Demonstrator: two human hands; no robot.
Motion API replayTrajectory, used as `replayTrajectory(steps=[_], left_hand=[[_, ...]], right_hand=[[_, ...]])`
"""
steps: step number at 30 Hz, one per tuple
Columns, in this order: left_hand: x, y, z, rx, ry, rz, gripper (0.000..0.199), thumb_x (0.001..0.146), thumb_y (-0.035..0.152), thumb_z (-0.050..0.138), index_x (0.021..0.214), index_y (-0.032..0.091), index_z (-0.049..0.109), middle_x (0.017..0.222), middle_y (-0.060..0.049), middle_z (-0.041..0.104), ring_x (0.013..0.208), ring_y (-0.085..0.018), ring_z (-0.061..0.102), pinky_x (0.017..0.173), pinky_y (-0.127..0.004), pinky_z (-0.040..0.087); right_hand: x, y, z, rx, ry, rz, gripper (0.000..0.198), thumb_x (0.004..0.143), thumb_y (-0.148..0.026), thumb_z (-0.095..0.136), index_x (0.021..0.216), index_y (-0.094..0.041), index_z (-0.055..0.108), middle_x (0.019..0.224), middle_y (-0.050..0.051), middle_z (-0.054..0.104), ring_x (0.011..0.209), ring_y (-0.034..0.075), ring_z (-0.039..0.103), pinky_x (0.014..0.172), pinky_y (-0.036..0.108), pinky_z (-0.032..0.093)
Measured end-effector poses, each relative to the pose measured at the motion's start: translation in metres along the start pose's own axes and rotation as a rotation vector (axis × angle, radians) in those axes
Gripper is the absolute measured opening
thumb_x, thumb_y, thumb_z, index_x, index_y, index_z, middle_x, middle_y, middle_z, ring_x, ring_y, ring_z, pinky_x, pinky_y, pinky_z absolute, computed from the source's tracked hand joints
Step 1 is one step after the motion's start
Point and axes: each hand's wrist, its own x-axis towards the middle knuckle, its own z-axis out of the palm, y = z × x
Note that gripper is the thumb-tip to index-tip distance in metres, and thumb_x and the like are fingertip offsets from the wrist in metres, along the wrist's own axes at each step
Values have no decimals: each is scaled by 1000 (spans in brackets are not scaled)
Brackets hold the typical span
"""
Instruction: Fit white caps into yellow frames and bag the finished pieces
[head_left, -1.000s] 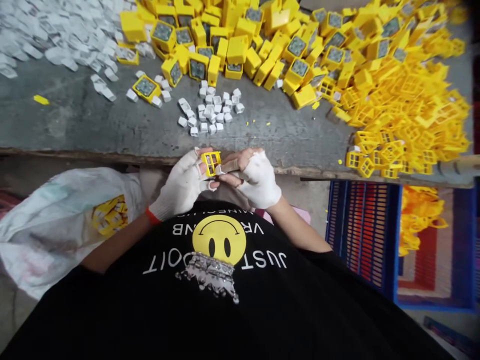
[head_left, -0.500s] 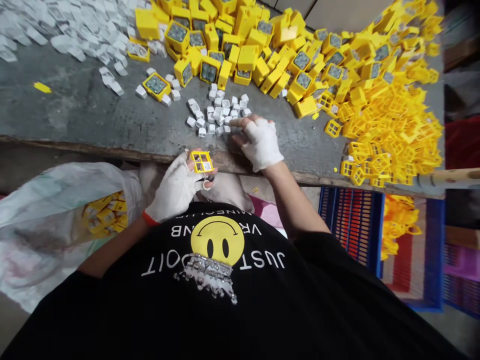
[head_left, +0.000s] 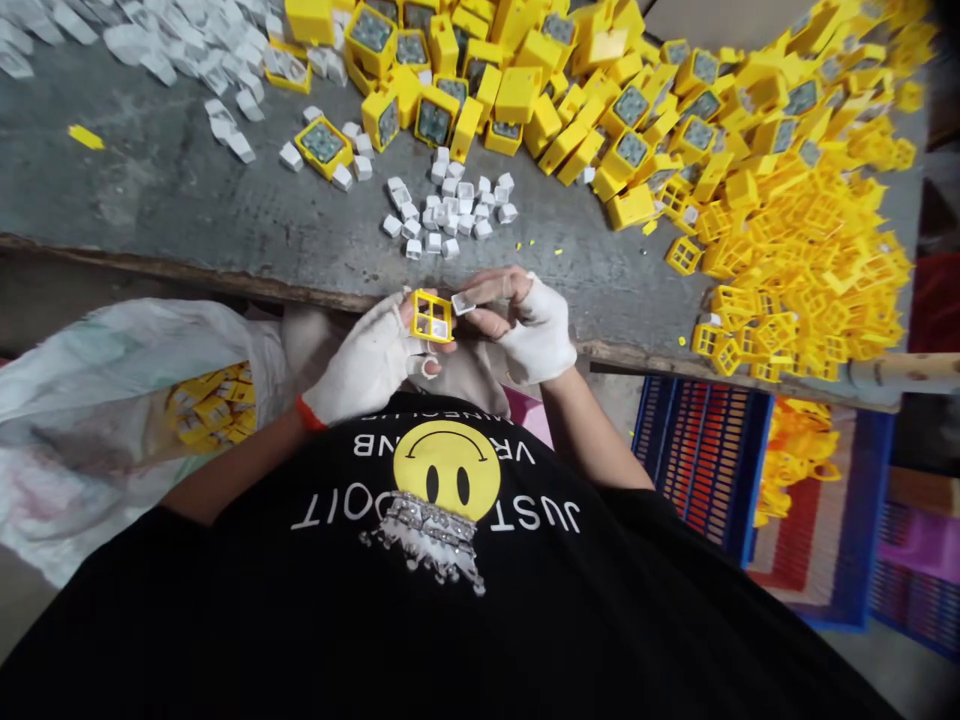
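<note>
My left hand [head_left: 367,350], in a white fingerless glove, grips a small yellow four-pane frame [head_left: 431,316] close to the table's front edge. One white piece fills the frame's lower right opening; the other openings look unfilled. Between thumb and forefinger of my right hand [head_left: 525,320], also gloved, is a small white cap [head_left: 463,303], held just right of the frame. Beyond both hands lies a loose group of white caps [head_left: 465,198] on the grey table [head_left: 300,230].
Yellow boxes with grey-patterned faces [head_left: 517,95] are heaped at the back. Yellow frames [head_left: 810,270] pile up on the right, white parts [head_left: 157,40] at back left. A plastic bag [head_left: 127,370] with yellow parts lies low left; blue crates [head_left: 697,440] stand low right.
My right hand has come back from the white caps toward me, now with one cap in its fingers. The left hand with the frame has shifted slightly right in view.
</note>
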Motion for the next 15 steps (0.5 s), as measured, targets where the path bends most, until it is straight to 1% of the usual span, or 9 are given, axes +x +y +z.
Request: replayTrajectory(steps=[2,5,8,10,13,14,15], left_hand=[[1,-1,3,11,-37,-24,23,108,35,83,123,20,75,125,-13,87,98,-30,88,65,-31,62],[-1,0,2,23,-72,-70,23,107,35,83,120,19,75,121,-13,86,90,-28,88,62,-30,62],[-2,4,-3,57,-94,-149,19,109,34,79,118,18,77,111,-14,87,78,-26,85,59,-31,60],[-1,6,-8,93,-126,-223,19,110,35,76,117,18,78,103,-15,86,72,-26,82,56,-30,57],[3,7,-11,112,-145,-292,20,112,37,74,114,19,80,94,-12,84,69,-26,79,53,-29,51],[4,7,-11,105,-136,-297,20,112,38,73,112,19,80,93,-12,83,69,-25,77,53,-29,49],[5,6,-10,91,-119,-291,20,112,39,74,110,20,80,93,-11,83,69,-25,76,54,-29,49]], right_hand=[[-3,-5,3,-28,-37,-23,44,113,-73,68,107,-34,88,114,7,91,115,31,86,112,56,66],[-4,-1,0,-94,-101,-79,45,116,-70,62,109,-37,91,118,6,92,126,33,85,119,61,63],[-4,3,-8,-170,-198,-156,44,119,-66,59,112,-37,92,122,6,93,132,33,83,115,60,64],[-6,3,-13,-225,-286,-243,43,121,-61,57,116,-37,93,124,5,93,134,32,82,112,59,64],[-10,0,-16,-259,-384,-384,39,125,-47,52,129,-37,90,140,5,90,140,31,79,110,58,61],[-11,0,-17,-263,-401,-402,38,125,-44,53,133,-38,89,145,4,89,140,31,79,108,58,61],[-10,1,-18,-271,-408,-391,36,124,-43,54,137,-39,88,149,4,87,139,31,79,108,58,61]])
